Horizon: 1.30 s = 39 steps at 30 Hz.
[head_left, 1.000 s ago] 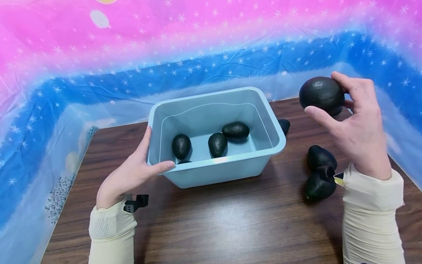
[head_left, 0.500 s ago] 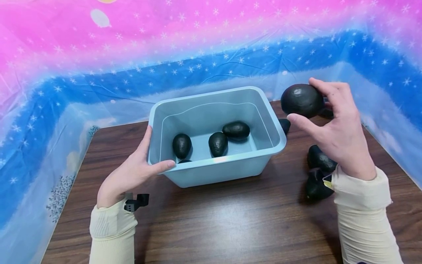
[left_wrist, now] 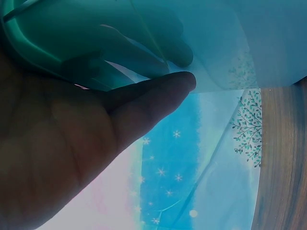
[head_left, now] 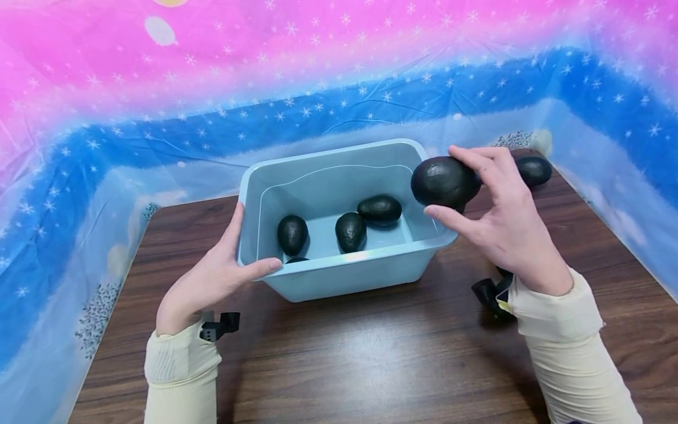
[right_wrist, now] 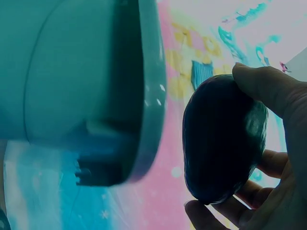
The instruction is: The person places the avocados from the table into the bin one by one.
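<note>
A person sits at a dark wooden tabletop with a pale blue plastic bin in front of them. The right hand grips a dark avocado between thumb and curled fingers. A second ago that avocado was held well off to the right of the bin; half a second ago it was nearer; now it hangs at the bin's right rim, partly over the opening. It looks as though the fruit is being carried to join those inside, though it has not been let go.

The left hand has not moved: it holds the bin's near left corner, thumb hooked over the rim and fingers against the outer wall.

Inside the bin lie three avocados, with a sliver of a fourth at the near wall. Another loose avocado sits near the far right corner of the tabletop, and more dark fruit shows just behind the right sleeve.

The right wrist view shows what the head view cannot: a clear gap between the held avocado and the bin's rim, so they are not touching. The left wrist view shows only the shadowed left palm against the bin's underside, with the starry blue backdrop beyond.
</note>
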{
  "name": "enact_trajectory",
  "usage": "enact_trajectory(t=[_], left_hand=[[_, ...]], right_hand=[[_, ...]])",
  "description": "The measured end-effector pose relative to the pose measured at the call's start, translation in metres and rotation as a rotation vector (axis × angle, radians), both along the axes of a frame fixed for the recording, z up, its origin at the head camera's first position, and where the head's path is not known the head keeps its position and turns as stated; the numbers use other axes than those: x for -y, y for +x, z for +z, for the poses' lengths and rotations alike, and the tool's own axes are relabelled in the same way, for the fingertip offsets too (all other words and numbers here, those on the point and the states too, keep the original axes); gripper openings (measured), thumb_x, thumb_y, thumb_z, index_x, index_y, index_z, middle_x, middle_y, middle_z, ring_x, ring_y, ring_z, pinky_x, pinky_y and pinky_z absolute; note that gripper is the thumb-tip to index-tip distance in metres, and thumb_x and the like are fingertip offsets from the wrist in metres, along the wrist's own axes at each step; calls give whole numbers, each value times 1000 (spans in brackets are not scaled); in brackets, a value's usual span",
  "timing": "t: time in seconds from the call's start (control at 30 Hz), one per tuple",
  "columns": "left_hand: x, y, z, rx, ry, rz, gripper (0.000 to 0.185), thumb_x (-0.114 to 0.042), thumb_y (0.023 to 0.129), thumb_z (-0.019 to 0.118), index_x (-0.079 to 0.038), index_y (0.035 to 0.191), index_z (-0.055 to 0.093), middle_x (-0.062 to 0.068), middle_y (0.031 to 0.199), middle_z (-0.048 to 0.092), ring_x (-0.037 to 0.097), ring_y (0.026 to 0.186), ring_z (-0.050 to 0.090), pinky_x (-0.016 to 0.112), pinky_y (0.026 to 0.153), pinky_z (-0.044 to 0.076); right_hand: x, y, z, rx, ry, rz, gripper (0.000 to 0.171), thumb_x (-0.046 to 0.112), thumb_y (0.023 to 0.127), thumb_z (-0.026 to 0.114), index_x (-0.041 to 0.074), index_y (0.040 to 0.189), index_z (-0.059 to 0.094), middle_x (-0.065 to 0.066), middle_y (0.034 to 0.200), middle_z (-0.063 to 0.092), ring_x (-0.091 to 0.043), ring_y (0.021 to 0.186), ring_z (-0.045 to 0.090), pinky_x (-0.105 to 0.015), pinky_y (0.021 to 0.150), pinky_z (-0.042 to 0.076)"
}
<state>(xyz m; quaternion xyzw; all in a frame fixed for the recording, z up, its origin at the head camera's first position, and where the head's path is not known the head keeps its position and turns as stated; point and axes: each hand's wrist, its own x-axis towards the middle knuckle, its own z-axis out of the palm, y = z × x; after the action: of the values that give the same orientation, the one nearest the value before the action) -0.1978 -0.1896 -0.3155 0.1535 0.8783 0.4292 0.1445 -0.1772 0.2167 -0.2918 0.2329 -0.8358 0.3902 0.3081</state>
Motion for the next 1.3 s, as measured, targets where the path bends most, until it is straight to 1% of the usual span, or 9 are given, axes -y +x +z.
enact_trajectory(t=[0.1, 0.2, 0.33, 0.57, 0.67, 0.87, 1.07, 1.17, 1.3], left_hand=[[0, 0, -1, -3, 4, 1, 107, -41, 89, 70, -45, 148, -19, -19, 158, -12, 21, 145, 13, 57, 107, 29], [1, 0, -1, -4, 0, 4, 107, -41, 89, 70, -46, 148, -19, -19, 158, -11, 22, 145, 13, 58, 106, 29], [1, 0, -1, -4, 6, 5, 107, -40, 89, 70, -46, 148, -19, -18, 158, -10, 22, 145, 13, 59, 106, 30], [0, 0, -1, 6, -3, 19, 108, -42, 89, 70, -47, 148, -19, -19, 158, -11, 21, 145, 12, 59, 106, 29], [0, 0, -1, 10, -10, 24, 108, -43, 88, 70, -46, 148, -20, -18, 158, -11, 21, 145, 12, 59, 106, 29], [0, 0, 0, 4, -10, 22, 108, -42, 88, 70, -46, 148, -19, -19, 157, -12, 21, 145, 12, 59, 106, 29], [-1, 0, 0, 1, -10, 20, 108, -42, 88, 70, -46, 148, -19, -19, 157, -12, 20, 145, 11, 58, 107, 28], [-1, 0, 0, 1, -1, 18, 108, -42, 88, 70, -46, 148, -19, -18, 158, -11, 21, 145, 12, 58, 106, 29], [0, 0, 0, -2, 0, 13, 107, -42, 89, 70, -46, 148, -19, -19, 158, -11, 21, 144, 13, 57, 106, 29]], right_hand=[[4, -1, -3, 20, 8, 15, 84, 3, 62, 91, 10, 138, 56, -12, 125, 52, -22, 116, 45, -26, 92, 34], [6, -1, -6, 46, 12, 24, 84, 7, 64, 91, 14, 140, 55, -9, 127, 51, -18, 112, 45, -21, 81, 39], [9, -1, -9, 55, 18, 40, 83, 10, 67, 90, 17, 142, 53, -6, 128, 50, -15, 107, 44, -22, 65, 38], [15, -3, -13, 43, 45, 59, 80, 16, 70, 89, 16, 141, 52, -7, 130, 50, -19, 116, 46, -29, 86, 38], [17, -3, -15, 59, 58, 60, 79, 18, 72, 88, 19, 142, 52, -5, 130, 49, -19, 118, 45, -34, 90, 39], [20, -3, -18, 81, 68, 65, 78, 22, 73, 87, 21, 142, 52, -4, 133, 48, -19, 122, 42, -38, 92, 39], [21, -3, -18, 77, 70, 67, 72, 22, 76, 85, 18, 140, 54, -4, 133, 50, -21, 124, 40, -43, 95, 37], [20, -4, -16, 45, 66, 67, 66, 19, 77, 84, 15, 137, 56, -5, 132, 52, -23, 123, 41, -43, 95, 37], [14, -4, -11, -29, 34, 66, 59, 11, 77, 83, 8, 131, 61, -9, 127, 56, -25, 119, 43, -34, 89, 39]])
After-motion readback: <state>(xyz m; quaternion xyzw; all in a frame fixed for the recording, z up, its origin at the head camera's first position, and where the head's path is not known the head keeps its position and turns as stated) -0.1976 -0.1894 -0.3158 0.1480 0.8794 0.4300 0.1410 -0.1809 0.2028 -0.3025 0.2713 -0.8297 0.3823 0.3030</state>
